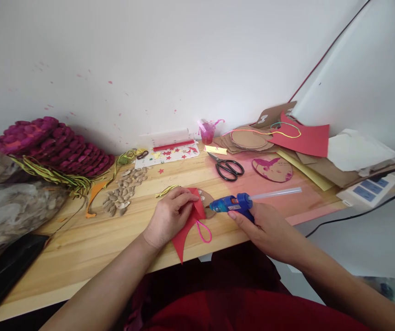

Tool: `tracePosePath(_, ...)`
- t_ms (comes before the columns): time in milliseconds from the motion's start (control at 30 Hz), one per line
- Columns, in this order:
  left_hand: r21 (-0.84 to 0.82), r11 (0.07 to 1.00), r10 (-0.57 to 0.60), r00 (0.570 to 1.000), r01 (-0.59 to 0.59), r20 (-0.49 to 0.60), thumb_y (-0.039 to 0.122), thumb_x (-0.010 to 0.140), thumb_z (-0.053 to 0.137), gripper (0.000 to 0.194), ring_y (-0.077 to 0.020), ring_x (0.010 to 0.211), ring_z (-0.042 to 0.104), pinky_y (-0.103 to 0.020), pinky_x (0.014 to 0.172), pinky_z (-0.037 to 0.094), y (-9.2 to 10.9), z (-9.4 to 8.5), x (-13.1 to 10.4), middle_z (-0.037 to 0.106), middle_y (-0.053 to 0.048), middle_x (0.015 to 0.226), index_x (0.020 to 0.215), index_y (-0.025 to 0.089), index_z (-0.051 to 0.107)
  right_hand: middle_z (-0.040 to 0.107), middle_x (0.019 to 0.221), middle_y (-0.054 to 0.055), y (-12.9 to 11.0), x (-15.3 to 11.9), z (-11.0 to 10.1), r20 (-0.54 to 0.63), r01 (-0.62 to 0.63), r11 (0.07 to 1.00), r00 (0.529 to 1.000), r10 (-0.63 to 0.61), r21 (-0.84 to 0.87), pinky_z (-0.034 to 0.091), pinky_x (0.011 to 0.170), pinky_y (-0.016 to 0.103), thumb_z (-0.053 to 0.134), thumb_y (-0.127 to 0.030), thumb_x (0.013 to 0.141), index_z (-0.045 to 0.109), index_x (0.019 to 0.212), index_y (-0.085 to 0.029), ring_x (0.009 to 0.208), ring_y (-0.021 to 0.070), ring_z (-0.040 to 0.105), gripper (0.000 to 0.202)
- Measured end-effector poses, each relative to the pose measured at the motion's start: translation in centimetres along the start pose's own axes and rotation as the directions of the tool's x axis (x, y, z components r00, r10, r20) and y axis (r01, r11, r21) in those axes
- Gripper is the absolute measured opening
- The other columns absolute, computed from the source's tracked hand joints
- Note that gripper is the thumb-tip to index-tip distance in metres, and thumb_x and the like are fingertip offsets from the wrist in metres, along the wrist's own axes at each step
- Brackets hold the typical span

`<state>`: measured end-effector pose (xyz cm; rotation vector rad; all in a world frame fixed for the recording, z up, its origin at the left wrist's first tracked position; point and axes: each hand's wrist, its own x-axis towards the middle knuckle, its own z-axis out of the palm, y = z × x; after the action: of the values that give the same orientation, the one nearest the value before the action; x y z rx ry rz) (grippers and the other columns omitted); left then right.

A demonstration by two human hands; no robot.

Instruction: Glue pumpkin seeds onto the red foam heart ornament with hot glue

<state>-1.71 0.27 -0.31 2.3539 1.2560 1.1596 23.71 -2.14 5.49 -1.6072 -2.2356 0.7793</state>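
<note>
The left grip [173, 211] pinches a cut red sheet [184, 231] against a cardboard disc [212, 197] on the bench [97, 262]; a pink loop [211, 235] lies at the sheet's 4 o'clock. At 3 o'clock, the right grip [266, 225] wraps 1 blue glue gun [227, 206], nozzle pointing to 9 o'clock over the disc. Black scissors [229, 172] lie at the disc's 1 o'clock.

Worktop [80, 250] lies open at front left; farther back, what look like shells [126, 187] obstruct, while glue gun [230, 205] and scissors [220, 161] block right of centre
</note>
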Motion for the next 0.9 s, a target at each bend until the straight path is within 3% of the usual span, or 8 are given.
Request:
tracePosePath(433,0.056,0.998,0.034,0.995,-0.04,0.095,0.01,0.091,0.054,0.031,-0.0195,0.106,0.062,-0.037,0.092,0.054,0.3,0.1,-0.1,0.064,-0.009,0.116,0.118,0.022,0.065,0.066,0.075,0.006,0.5,-1.4,0.1,0.028,-0.025,1.0,0.999,0.025,0.004,0.036,0.061,0.033,0.04,-0.049,0.098,0.054,0.076,-0.021,0.066,0.0199,0.055,0.039)
tracePosePath(633,0.134,0.989,0.043,0.989,-0.062,0.143,0.02,0.094,0.058,0.055,-0.0225,0.111,0.061,-0.042,0.095,0.053,0.5,0.2,-0.2,0.064,-0.011,0.123,0.146,0.021,0.042,0.065,0.074,0.005,0.6,-1.7,-0.1,0.035,-0.032,0.999,0.999,0.032,-0.007,0.036,0.061,0.033,0.039,-0.05,0.098,0.052,0.074,-0.022,0.066,0.0198,0.054,0.039)
tracePosePath(767,0.14,0.975,0.146,0.975,-0.17,0.168,0.018,0.095,0.055,0.03,-0.0228,0.114,0.06,-0.043,0.099,0.051,0.3,0.4,-0.2,0.066,-0.011,0.126,0.124,0.019,0.063,0.067,0.076,0.006,0.5,-1.7,-0.2,0.03,-0.028,1.0,0.999,0.029,-0.008,0.037,0.062,0.033,0.04,-0.048,0.098,0.054,0.075,-0.021,0.067,0.0202,0.056,0.038)
tracePosePath(900,0.211,0.951,0.181,0.959,-0.228,0.22,0.018,0.097,0.052,0.028,-0.0252,0.115,0.061,-0.048,0.1,0.049,0.3,0.5,-0.1,0.065,-0.014,0.128,0.122,0.016,0.065,0.067,0.075,0.006,0.6,-1.7,-0.3,0.033,-0.01,0.999,0.999,0.009,0.033,0.038,0.061,0.033,0.041,-0.048,0.098,0.056,0.076,-0.021,0.066,0.0196,0.057,0.038)
